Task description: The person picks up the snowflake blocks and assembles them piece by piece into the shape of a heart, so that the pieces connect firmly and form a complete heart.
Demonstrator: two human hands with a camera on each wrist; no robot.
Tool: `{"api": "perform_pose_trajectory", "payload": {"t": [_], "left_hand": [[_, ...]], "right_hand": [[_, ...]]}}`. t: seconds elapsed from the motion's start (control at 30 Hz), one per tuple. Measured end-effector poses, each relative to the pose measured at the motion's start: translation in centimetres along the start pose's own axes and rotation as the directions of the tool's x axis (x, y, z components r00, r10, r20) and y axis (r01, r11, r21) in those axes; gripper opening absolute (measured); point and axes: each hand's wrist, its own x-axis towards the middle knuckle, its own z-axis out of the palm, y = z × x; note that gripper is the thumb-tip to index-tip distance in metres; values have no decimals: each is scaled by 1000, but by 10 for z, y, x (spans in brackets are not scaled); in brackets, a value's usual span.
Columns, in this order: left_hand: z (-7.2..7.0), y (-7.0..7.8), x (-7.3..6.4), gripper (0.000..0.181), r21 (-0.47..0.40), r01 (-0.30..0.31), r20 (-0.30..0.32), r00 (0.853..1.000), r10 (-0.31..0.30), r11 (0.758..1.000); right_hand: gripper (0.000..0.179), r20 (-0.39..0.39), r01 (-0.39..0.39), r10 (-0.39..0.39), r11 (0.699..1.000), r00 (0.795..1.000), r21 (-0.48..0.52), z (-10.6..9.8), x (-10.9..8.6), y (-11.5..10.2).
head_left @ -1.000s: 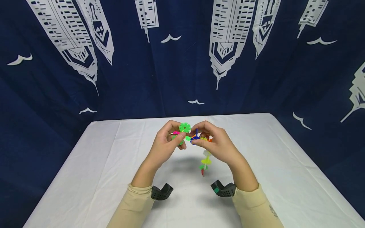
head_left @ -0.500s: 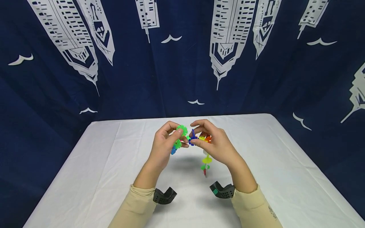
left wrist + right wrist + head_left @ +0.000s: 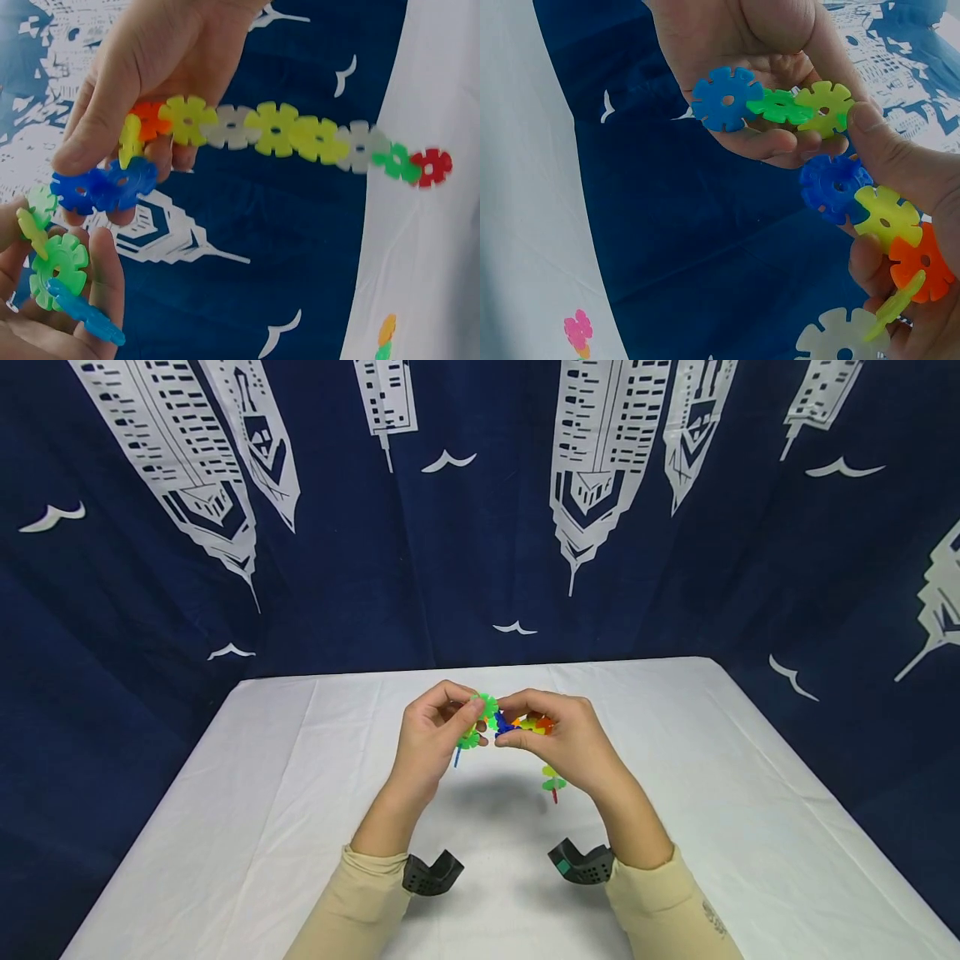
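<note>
My left hand (image 3: 429, 735) pinches a light green notched plastic snowflake disc (image 3: 487, 705) from a short linked string. In the right wrist view that string shows a light blue disc (image 3: 726, 99), a green one (image 3: 781, 106) and a yellow one (image 3: 823, 108). My right hand (image 3: 566, 735) grips two interlocked dark blue discs (image 3: 124, 182) between thumb and fingers. From them a chain of yellow, orange (image 3: 922, 261), clear and green discs runs on, ending in a red disc (image 3: 431, 167) that hangs below the hand. Both strings' blue and green ends overlap in the head view.
A white cloth covers the table (image 3: 300, 827), with a dark blue printed curtain (image 3: 337, 552) behind. Small pink pieces (image 3: 577, 330) and an orange and green pair (image 3: 385, 337) show against the white in the wrist views. Black wrist mounts (image 3: 433, 872) sit on both forearms.
My right hand has tilted and moved slightly left, bringing the dark blue discs against the left hand's green disc. The dangling chain end has swung up and right.
</note>
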Motion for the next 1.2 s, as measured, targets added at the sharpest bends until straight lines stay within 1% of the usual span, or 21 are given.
{"api": "perform_pose_trajectory", "payload": {"t": [0.1, 0.27, 0.47, 0.63, 0.73, 0.87, 0.97, 1.1, 1.2], "left_hand": [[-2, -1, 1, 9, 13, -44, 19, 999, 44, 999], [-4, 0, 2, 8, 19, -108, 50, 993, 107, 994], [-4, 1, 1, 13, 43, -143, 54, 989, 141, 989], [-6, -1, 1, 14, 39, -137, 72, 988, 134, 990], [-7, -1, 1, 11, 62, -131, 84, 989, 126, 989], [-9, -1, 1, 11, 95, -126, 104, 988, 116, 988], [-8, -1, 1, 11, 91, -118, 104, 989, 109, 989], [-5, -1, 1, 10, 91, -77, 81, 994, 70, 993], [-7, -3, 2, 12, 129, -38, 82, 996, 27, 991]], "right_hand": [[33, 1, -25, 25, 1000, 1000, 12, 0, 0, 0], [34, -11, -30, 30, 1000, 999, 4, -2, 0, -2], [34, -15, -6, 5, 1000, 1000, -27, -3, 0, -5], [34, -35, 29, -31, 997, 999, -70, -2, 0, -8], [35, -41, 45, -49, 994, 998, -95, -2, 0, -9], [36, -48, 90, -98, 985, 994, -147, -1, 0, -10], [36, -55, 110, -120, 980, 991, -163, -1, 0, -10], [35, -52, 79, -87, 986, 995, -147, -2, 0, -9], [33, -41, 31, -36, 993, 999, -113, -3, -1, -8]]}}
